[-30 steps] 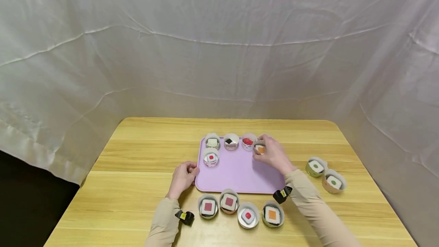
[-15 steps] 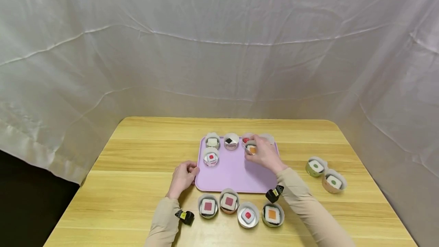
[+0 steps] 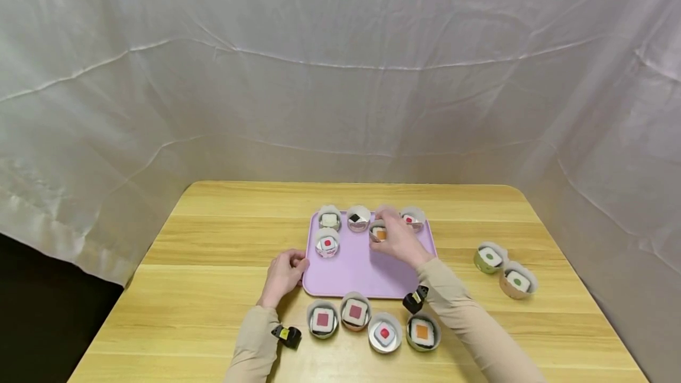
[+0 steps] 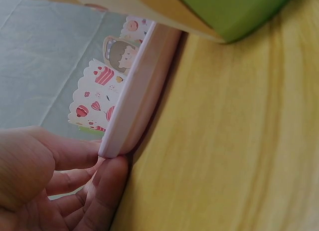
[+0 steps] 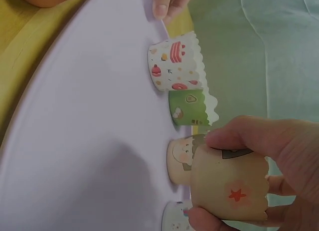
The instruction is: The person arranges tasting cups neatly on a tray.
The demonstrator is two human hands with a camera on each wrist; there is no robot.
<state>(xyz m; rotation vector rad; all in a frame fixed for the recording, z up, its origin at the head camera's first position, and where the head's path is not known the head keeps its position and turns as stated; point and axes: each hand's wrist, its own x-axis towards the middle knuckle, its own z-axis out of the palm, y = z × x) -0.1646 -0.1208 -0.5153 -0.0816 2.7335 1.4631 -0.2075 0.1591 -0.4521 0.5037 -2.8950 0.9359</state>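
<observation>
My right hand (image 3: 400, 242) grips a beige paper baking cup (image 5: 219, 176) with a red star on its side. A toy sushi piece (image 3: 379, 233) with an orange square centre sits in it. The cup is held above the lilac tray (image 3: 353, 276), by its back row of cups. At the tray's left edge my left hand (image 3: 282, 276) pinches the rim between thumb and fingers. Along the tray's back stand cups with a plain white piece (image 3: 329, 221), a black-marked piece (image 3: 357, 218) and a red-centred piece (image 3: 409, 219); another is mostly hidden behind my right hand. A red-dotted cup (image 3: 327, 244) stands in front at left.
Before the tray stand two cups with purple-centred pieces (image 3: 323, 320), a red-centred cup (image 3: 385, 334) and an orange-centred cup (image 3: 422, 333). Two green-centred cups (image 3: 489, 257) stand on the wooden table (image 3: 213, 312) at right. Pale curtains (image 3: 340, 105) enclose the table.
My right hand has carried the orange-centred cup leftward over the tray, uncovering the red-centred cup at the back right and covering the cup beside it. My left hand has stayed put.
</observation>
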